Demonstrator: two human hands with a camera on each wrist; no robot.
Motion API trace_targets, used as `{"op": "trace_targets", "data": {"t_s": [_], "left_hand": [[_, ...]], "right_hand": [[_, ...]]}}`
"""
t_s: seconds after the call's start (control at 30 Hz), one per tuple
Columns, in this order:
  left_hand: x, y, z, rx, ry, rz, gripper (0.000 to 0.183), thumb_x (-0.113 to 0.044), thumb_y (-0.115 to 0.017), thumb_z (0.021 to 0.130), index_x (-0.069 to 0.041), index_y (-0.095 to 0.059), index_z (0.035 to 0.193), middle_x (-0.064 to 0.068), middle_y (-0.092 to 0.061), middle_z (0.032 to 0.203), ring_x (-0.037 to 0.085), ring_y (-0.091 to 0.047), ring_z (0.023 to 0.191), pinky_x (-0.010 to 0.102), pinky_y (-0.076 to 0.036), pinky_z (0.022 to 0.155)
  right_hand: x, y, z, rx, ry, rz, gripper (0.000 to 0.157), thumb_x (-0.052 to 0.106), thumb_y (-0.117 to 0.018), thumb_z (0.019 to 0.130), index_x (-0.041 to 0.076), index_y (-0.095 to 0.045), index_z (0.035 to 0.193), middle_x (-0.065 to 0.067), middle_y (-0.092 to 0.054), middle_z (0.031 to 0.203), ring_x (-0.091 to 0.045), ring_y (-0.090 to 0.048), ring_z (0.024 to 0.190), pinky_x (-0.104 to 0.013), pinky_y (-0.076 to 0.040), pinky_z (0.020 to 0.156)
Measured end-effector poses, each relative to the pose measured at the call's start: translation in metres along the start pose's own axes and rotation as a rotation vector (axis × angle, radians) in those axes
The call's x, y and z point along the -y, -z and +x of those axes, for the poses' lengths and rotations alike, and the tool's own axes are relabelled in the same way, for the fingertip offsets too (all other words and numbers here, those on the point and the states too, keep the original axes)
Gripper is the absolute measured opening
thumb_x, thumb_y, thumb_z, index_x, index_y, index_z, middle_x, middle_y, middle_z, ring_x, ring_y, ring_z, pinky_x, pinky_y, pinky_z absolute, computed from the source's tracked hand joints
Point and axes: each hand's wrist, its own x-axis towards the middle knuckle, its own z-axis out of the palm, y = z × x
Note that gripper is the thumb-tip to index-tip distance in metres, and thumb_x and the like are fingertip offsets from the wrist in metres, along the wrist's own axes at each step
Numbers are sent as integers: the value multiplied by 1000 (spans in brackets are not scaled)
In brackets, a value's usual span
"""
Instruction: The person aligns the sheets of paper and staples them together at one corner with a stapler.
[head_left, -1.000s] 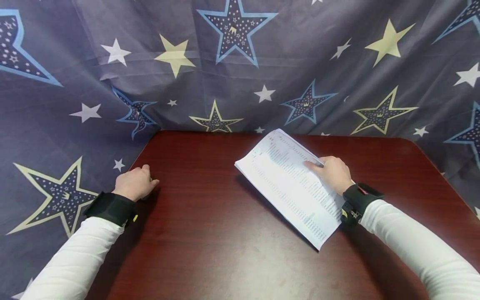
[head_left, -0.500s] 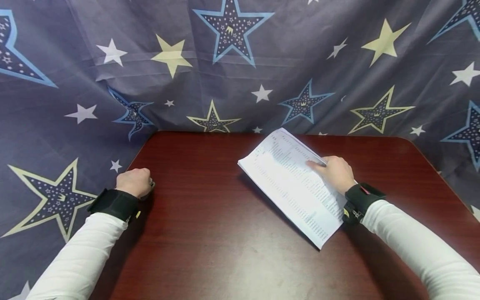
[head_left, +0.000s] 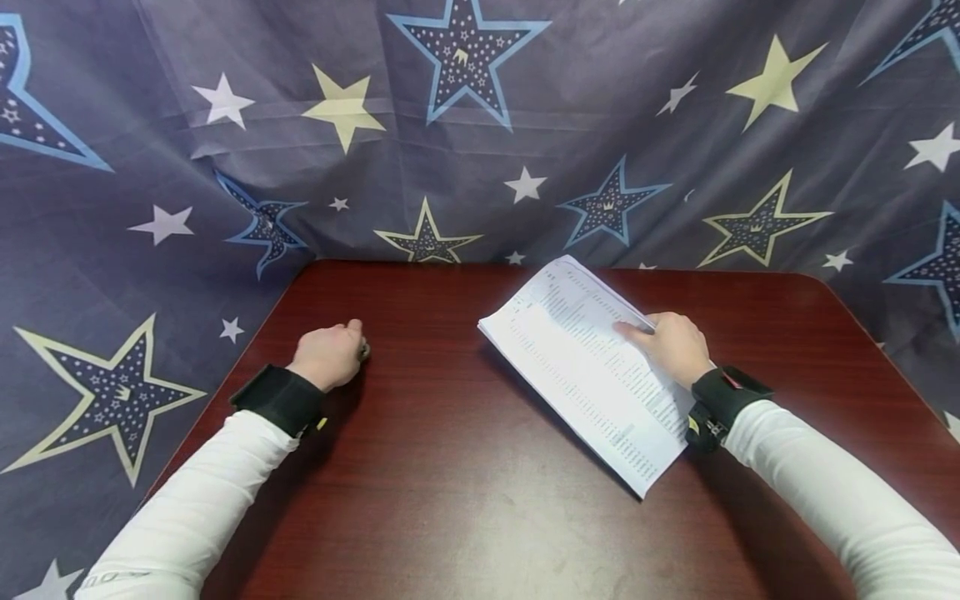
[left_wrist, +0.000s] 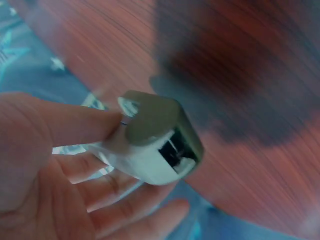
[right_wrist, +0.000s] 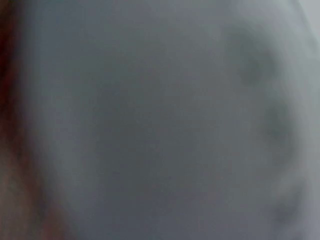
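My left hand (head_left: 330,354) is over the left part of the table and pinches a small rounded olive-grey and white block (left_wrist: 155,120) between thumb and fingers. The block has a dark rectangular opening on one end; its exact kind cannot be told. In the head view it is mostly hidden behind the hand. On the right, my right hand (head_left: 673,346) grips a stack of printed paper sheets (head_left: 577,367) by the long right edge, thumb on top. The sheets lean at a slant above the table, and their pale surface (right_wrist: 160,120) fills the right wrist view, blurred.
Both hands are over a dark red-brown wooden table (head_left: 450,500). A grey-blue cloth with stars (head_left: 480,150) hangs behind it and along the left side. Black straps with cameras circle both wrists.
My left hand first turned over slightly, then moved right and inward over the table with the small block. The right hand and the paper sheets have stayed nearly still.
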Motion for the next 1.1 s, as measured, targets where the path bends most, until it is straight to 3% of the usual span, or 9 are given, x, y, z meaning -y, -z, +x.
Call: {"op": "trace_targets", "data": {"t_s": [0.2, 0.4, 0.63, 0.73, 0.9, 1.1], "left_hand": [[-31, -7, 14, -66, -169, -50, 14, -3, -59, 85, 2, -49, 94, 18, -56, 77, 39, -63, 73, 52, -52, 60], [-57, -5, 24, -18, -310, -58, 16, -6, -60, 88, -1, -52, 101, 15, -57, 85, 33, -64, 74, 47, -52, 59], [-85, -4, 34, -69, -477, -63, 22, -6, -66, 87, -7, -55, 106, 9, -64, 83, 25, -65, 75, 43, -53, 61], [-94, -7, 40, -60, -538, -64, 24, -6, -67, 86, -9, -55, 107, 6, -66, 86, 23, -66, 78, 43, -54, 64], [-106, -10, 50, -2, -594, -91, 22, -9, -67, 88, -11, -54, 106, 3, -68, 90, 20, -66, 82, 42, -53, 70], [-119, -12, 58, 36, -583, -156, 29, -14, -69, 89, -10, -48, 109, 5, -66, 85, 20, -65, 78, 40, -51, 72]], "right_hand": [[-2, 2, 0, 6, 6, -9, 55, 59, -59, 89, 12, -54, 62, -1, -45, 54, -23, -45, 58, -34, -32, 52], [-6, 3, 0, 11, 4, -7, 55, 58, -60, 90, 11, -55, 62, -2, -46, 54, -23, -45, 58, -35, -31, 52], [-14, 7, -3, 20, 5, -4, 55, 60, -59, 89, 11, -57, 64, -2, -47, 54, -22, -45, 57, -35, -31, 52], [-19, 9, -4, 30, -3, -14, 55, 60, -59, 89, 10, -60, 67, -2, -48, 54, -22, -46, 57, -35, -31, 52], [-27, 9, -5, 42, -21, -19, 56, 60, -58, 90, 9, -62, 69, -3, -50, 55, -22, -47, 58, -35, -32, 53], [-29, 7, -6, 58, -33, 3, 54, 58, -60, 90, 7, -63, 71, -3, -51, 55, -21, -48, 56, -34, -33, 53]]}}
